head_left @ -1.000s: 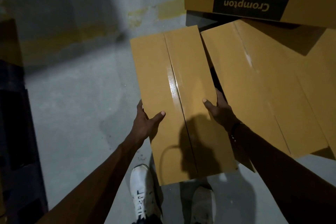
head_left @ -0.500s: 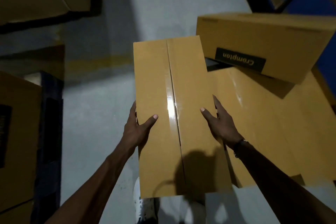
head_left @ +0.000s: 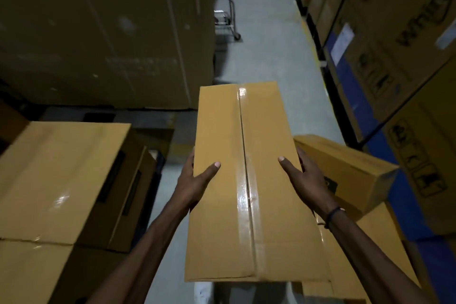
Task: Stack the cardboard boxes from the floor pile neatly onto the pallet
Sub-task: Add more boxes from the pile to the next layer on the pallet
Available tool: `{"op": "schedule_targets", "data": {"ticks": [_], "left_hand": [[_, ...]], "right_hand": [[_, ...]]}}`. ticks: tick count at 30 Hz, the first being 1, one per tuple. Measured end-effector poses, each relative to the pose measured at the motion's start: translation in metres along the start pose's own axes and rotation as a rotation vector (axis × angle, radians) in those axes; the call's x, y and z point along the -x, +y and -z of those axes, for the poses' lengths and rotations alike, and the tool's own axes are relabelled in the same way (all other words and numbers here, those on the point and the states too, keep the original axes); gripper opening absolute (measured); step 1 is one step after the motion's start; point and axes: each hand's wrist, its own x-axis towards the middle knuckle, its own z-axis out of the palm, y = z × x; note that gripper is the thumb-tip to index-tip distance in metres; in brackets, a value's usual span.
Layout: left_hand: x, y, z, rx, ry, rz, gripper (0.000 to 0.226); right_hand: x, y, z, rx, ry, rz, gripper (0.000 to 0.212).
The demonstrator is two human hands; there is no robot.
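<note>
**Box held up in both hands over the aisle**

The box (head_left: 249, 180) is long and narrow, its top seam sealed with glossy tape running away from the person. It is off the floor, carried lengthwise out in front at the middle of the view. The left hand (head_left: 195, 180) grips its left edge, thumb laid flat across the top and fingers wrapped down the side out of sight. The right hand (head_left: 304, 180) grips the right edge the same way, thumb on top, fingers curled over the side; a dark band (head_left: 332, 215) circles that wrist.

Just right of the held box, a second box (head_left: 350, 168) lies tilted on top of a flat one (head_left: 380, 237) partly hidden under the right forearm. To the left sits a stack (head_left: 59, 175) of taped boxes with dark labels on their sides; what it stands on cannot be made out. Behind the stack rises a big carton (head_left: 103, 32). A grey floor (head_left: 269, 52) runs ahead as an aisle, with a trolley (head_left: 225, 17) at its far end and blue racking (head_left: 350, 91) loaded with printed cartons along the right.
</note>
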Motion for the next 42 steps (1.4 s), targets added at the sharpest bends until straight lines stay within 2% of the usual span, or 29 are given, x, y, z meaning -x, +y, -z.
{"op": "schedule_targets", "data": {"ticks": [4, 8, 11, 14, 17, 29, 37, 42], "left_hand": [[0.086, 0.073, 0.056, 0.033, 0.027, -0.032, 0.087], [0.160, 0.108, 0.111, 0.043, 0.068, -0.069, 0.083], [0.211, 0.118, 0.146, 0.052, 0.089, -0.093, 0.075], [0.260, 0.127, 0.179, 0.030, 0.112, -0.107, 0.053], [0.309, 0.131, 0.213, 0.007, 0.121, -0.103, 0.056], [0.420, 0.068, 0.341, -0.030, 0.106, -0.038, 0.104], [0.476, 0.043, 0.390, -0.032, 0.140, -0.035, 0.101], [0.506, 0.035, 0.424, -0.031, 0.154, -0.043, 0.103]], "right_hand": [[0.065, -0.091, 0.013, -0.022, -0.024, 0.043, 0.085], [0.135, -0.158, 0.008, -0.004, -0.053, 0.092, 0.081], [0.185, -0.190, -0.005, -0.003, -0.039, 0.098, 0.079], [0.233, -0.207, -0.026, -0.013, -0.058, 0.152, 0.079], [0.278, -0.213, -0.054, -0.037, -0.042, 0.156, 0.081], [0.449, -0.235, -0.146, -0.061, 0.003, 0.125, 0.079], [0.524, -0.256, -0.182, -0.070, 0.006, 0.140, 0.077], [0.574, -0.284, -0.203, -0.090, 0.000, 0.226, 0.056]]}}
